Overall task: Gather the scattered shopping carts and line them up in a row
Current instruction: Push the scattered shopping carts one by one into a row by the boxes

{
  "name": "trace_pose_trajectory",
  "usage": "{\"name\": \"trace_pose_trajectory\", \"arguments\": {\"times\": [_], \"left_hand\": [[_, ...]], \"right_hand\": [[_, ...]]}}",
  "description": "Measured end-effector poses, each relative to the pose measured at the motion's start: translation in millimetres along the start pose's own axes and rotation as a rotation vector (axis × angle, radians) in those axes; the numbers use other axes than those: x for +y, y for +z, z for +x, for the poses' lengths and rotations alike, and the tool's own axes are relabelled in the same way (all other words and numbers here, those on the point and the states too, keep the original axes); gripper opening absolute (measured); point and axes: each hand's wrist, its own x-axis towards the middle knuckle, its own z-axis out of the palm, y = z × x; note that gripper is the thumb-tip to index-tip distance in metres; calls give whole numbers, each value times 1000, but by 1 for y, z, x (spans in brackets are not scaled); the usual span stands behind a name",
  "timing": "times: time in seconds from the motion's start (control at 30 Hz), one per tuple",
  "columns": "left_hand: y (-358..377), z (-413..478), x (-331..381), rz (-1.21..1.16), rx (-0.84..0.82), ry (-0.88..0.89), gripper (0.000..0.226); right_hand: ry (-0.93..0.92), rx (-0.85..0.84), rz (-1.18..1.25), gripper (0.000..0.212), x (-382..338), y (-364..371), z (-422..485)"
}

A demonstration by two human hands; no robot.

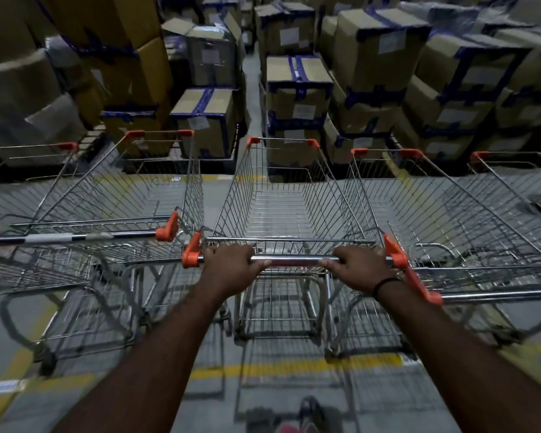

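Left hand [231, 265]: fingers curled over the top of the handle bar [297, 260], gripping it near the left end. Right hand [359, 267]: same closed grip on the bar, near the right end; a thin black wristband [384, 284] sits on that wrist. Both arms reach forward, roughly straight.

The bar is bare metal between the hands, with orange end caps [191, 254] at either side. It belongs to the middle cart [281, 195], a wire basket with nothing in it, pointing straight away from the person.

Left cart [122, 189]: just beside the middle one, baskets almost touching at the near corner (whether the wires actually meet, cannot tell). Its handle lies a little farther forward. Right cart [450, 207]: close on the other side, its handle nearer the person than the gripped bar, so the three stand side by side but not level. Parts of two more carts show at the frame edges, one far left [28, 157], one far right [512, 170].

Grey floor [213, 201], with a yellow line [294, 367] crossing under the carts' rear wheels. Ahead of the cart noses: stacks of cardboard boxes [297, 85] bound in dark blue tape, a narrow gap between the stacks. A shoe [310, 410] shows blurred at the bottom edge.
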Motion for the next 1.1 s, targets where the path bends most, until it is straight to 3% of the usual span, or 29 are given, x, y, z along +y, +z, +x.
{"name": "trace_pose_trajectory", "arguments": {"times": [0.17,0.43,1.1], "left_hand": [[4,-18,1,16,1,8,52],[6,-38,-1,23,-8,45,52],[13,-84,-1,64,-4,66,44]], "right_hand": [[18,-4,25,65,1,3,-18],[27,3,51,49,-7,3,-43],[18,0,6,51,-16,7,-90]]}}
